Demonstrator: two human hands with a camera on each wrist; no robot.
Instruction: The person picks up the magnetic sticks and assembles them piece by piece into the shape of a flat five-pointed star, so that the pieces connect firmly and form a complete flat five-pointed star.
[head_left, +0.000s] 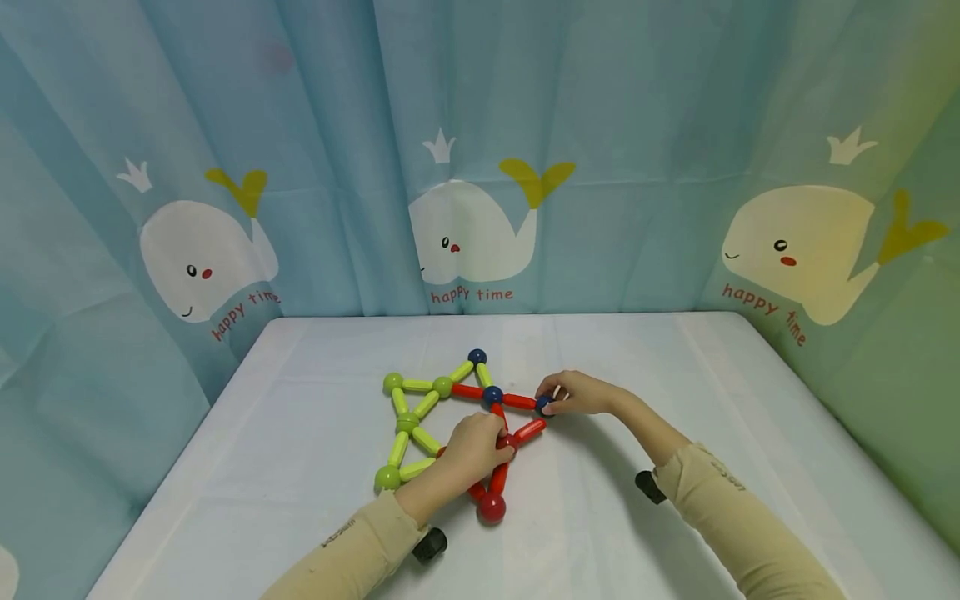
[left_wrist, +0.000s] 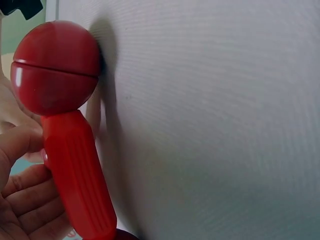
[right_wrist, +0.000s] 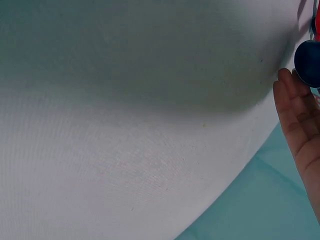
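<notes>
A flat star-like figure of magnetic balls and rods lies on the table. Its left side has green balls [head_left: 387, 478] and green rods [head_left: 417, 385]; red rods [head_left: 519, 402] make up the right. My left hand [head_left: 472, 446] grips a red ball [head_left: 512, 442] that its fingers partly cover. From that ball a red rod [head_left: 531, 430] points outward, its far end free. My right hand [head_left: 581, 393] pinches a dark blue ball [head_left: 545, 406] at the end of another red rod. Close up in the left wrist view, a large red ball [left_wrist: 55, 67] joins a red rod [left_wrist: 77, 175].
White cloth covers the table [head_left: 750, 400]. Behind it hangs a blue curtain [head_left: 637, 100] printed with whales. Dark blue balls [head_left: 477, 357] sit at the figure's far corner and inner joint. A black wrist device [head_left: 430, 546] shows beneath the left forearm, another [head_left: 650, 487] beside the right.
</notes>
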